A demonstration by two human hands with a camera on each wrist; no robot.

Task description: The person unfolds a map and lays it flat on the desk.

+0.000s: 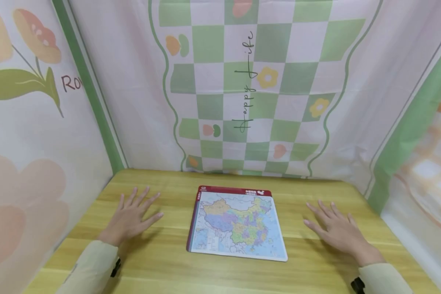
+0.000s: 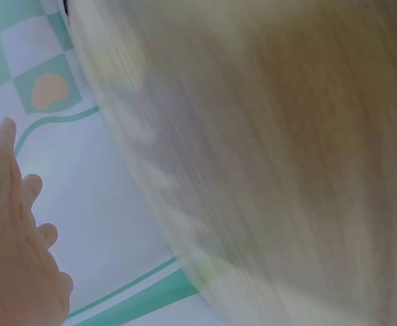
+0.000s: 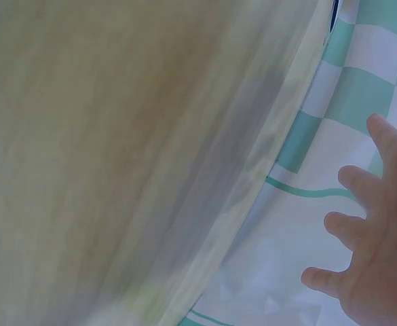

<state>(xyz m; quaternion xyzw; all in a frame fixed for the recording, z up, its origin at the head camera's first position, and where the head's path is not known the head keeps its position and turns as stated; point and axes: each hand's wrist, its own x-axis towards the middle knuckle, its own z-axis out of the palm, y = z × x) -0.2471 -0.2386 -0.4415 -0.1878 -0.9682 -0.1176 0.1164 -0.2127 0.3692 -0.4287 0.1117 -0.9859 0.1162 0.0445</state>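
A thin rectangular map board [image 1: 239, 222] with a red top band and a coloured map of China lies flat on the wooden table, between the two hands. To its left, my left hand [image 1: 130, 218] is spread palm down over the table, fingers apart and straight, holding nothing. On the other side my right hand [image 1: 336, 230] mirrors it, fingers fanned and nothing in them. Each wrist view shows only its own hand at the edge, the left hand [image 2: 18, 238] and the right hand [image 3: 381, 231], beside the tabletop; the map board is out of both.
The yellowish wooden table [image 1: 161, 269] ends at the back against a hanging cloth [image 1: 239, 81] with green checks and "Happy Life" lettering. Patterned curtains also hang at the left [image 1: 33, 143] and right [image 1: 422, 196], close to the table's sides.
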